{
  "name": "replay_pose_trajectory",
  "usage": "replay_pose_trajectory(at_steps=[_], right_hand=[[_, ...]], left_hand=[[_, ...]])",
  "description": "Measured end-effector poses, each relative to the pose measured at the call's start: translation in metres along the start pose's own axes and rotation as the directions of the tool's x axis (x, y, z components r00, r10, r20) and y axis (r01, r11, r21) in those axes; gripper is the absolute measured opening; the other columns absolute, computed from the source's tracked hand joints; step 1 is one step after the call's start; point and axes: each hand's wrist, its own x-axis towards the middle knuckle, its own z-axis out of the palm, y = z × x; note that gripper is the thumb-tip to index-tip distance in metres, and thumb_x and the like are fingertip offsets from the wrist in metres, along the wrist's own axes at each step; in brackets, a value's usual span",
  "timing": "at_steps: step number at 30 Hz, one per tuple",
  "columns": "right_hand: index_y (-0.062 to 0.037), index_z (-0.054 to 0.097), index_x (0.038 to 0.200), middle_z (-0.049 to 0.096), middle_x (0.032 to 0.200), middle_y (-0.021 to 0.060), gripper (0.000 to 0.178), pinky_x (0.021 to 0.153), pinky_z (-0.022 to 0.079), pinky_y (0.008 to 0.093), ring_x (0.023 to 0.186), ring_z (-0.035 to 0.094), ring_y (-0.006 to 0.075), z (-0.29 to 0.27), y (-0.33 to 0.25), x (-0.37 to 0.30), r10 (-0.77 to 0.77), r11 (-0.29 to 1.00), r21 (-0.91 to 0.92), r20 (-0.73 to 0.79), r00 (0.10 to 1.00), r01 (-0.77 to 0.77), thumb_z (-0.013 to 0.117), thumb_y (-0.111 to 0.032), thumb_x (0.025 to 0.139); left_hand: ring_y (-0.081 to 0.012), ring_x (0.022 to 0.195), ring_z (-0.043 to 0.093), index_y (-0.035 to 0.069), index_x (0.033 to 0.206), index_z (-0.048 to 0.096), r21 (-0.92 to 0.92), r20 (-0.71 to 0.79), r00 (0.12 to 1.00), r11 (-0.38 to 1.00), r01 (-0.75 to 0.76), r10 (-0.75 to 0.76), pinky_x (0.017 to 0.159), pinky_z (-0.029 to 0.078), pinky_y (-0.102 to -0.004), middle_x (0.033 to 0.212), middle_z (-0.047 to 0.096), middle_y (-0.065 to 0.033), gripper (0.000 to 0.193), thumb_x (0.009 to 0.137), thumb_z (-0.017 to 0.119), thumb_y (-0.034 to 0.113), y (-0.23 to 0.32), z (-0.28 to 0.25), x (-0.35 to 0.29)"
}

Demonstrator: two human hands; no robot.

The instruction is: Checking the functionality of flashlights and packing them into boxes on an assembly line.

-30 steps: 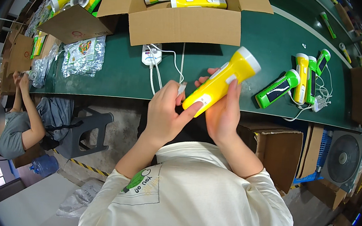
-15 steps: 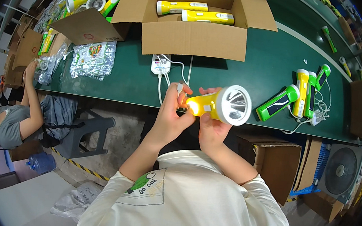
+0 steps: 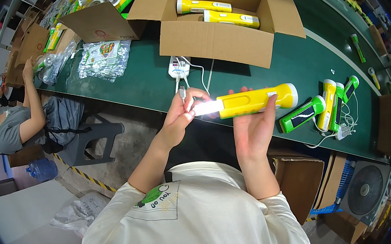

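Observation:
A yellow flashlight [image 3: 252, 102] with a white head is held level above the table's near edge, its head toward the right. The white section at its left end [image 3: 208, 108] glows brightly. My right hand [image 3: 255, 133] supports the body from below, thumb on the side near a white switch. My left hand [image 3: 176, 120] is closed at the glowing end, finger and thumb pinching it. From between the left fingers a white cable plug [image 3: 182, 92] sticks up. Glare hides detail at the glowing end.
An open carton [image 3: 215, 43] holds two yellow flashlights. Left of it are another carton [image 3: 100, 28] full of flashlights and a stack of plastic bags [image 3: 104, 62]. A white power strip [image 3: 179, 68] lies ahead; several flashlights with cables [image 3: 327, 105] lie right. A person [image 3: 16, 122] sits left.
My hands have turned the flashlight so its head points right instead of toward me, and its glowing white end shows. My right hand has opened further under the body. The view has shifted slightly.

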Motion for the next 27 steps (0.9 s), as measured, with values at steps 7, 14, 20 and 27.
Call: replay_pose_trajectory(at_steps=[7, 14, 20, 27], right_hand=[[-0.0119, 0.032, 0.122, 0.044, 0.112, 0.0083, 0.041, 0.100, 0.035, 0.0423, 0.112, 0.046, 0.0244, 0.006, 0.002, -0.008, -0.076, 0.994, -0.081, -0.019, 0.997, 0.074, 0.049, -0.037, 0.094], [-0.0150, 0.027, 0.133, 0.047, 0.111, 0.0085, 0.046, 0.096, 0.038, 0.0404, 0.105, 0.050, 0.0248, 0.003, 0.009, -0.011, -0.241, 0.929, -0.267, 0.086, 0.967, 0.256, 0.045, -0.036, 0.096], [-0.0052, 0.038, 0.123, 0.052, 0.105, 0.0064, 0.040, 0.089, 0.042, 0.0324, 0.095, 0.053, 0.0166, -0.024, 0.020, -0.013, 0.067, 0.939, -0.343, 0.215, 0.974, 0.011, 0.051, -0.029, 0.094], [-0.0073, 0.039, 0.120, 0.055, 0.095, 0.0118, 0.041, 0.068, 0.051, 0.0327, 0.080, 0.059, 0.0205, -0.036, 0.017, -0.002, 0.280, 0.914, -0.366, 0.259, 0.924, -0.174, 0.040, -0.040, 0.096]], left_hand=[[-0.0203, 0.099, 0.052, 0.010, 0.088, 0.029, -0.114, -0.052, 0.997, 0.992, -0.055, 0.050, 0.085, 0.041, -0.0296, 0.107, 0.045, -0.0130, 0.020, 0.082, 0.043, -0.003, -0.006, -0.008, 0.000], [-0.0163, 0.095, 0.051, 0.012, 0.087, 0.030, -0.168, -0.059, 0.993, 0.979, -0.111, 0.102, 0.084, 0.042, -0.0286, 0.106, 0.046, -0.0128, 0.031, 0.080, 0.056, -0.005, -0.005, -0.015, 0.000], [-0.0098, 0.071, 0.043, 0.007, 0.085, 0.039, 0.336, -0.061, 0.997, 0.939, 0.072, -0.054, 0.065, 0.042, -0.0230, 0.089, 0.041, -0.0040, 0.045, 0.066, 0.080, 0.010, -0.006, 0.012, 0.003], [-0.0128, 0.058, 0.040, -0.004, 0.093, 0.047, 0.299, 0.063, 0.998, 0.954, 0.001, -0.021, 0.053, 0.037, -0.0230, 0.085, 0.039, -0.0061, 0.030, 0.080, 0.066, 0.016, -0.004, 0.024, 0.011]])
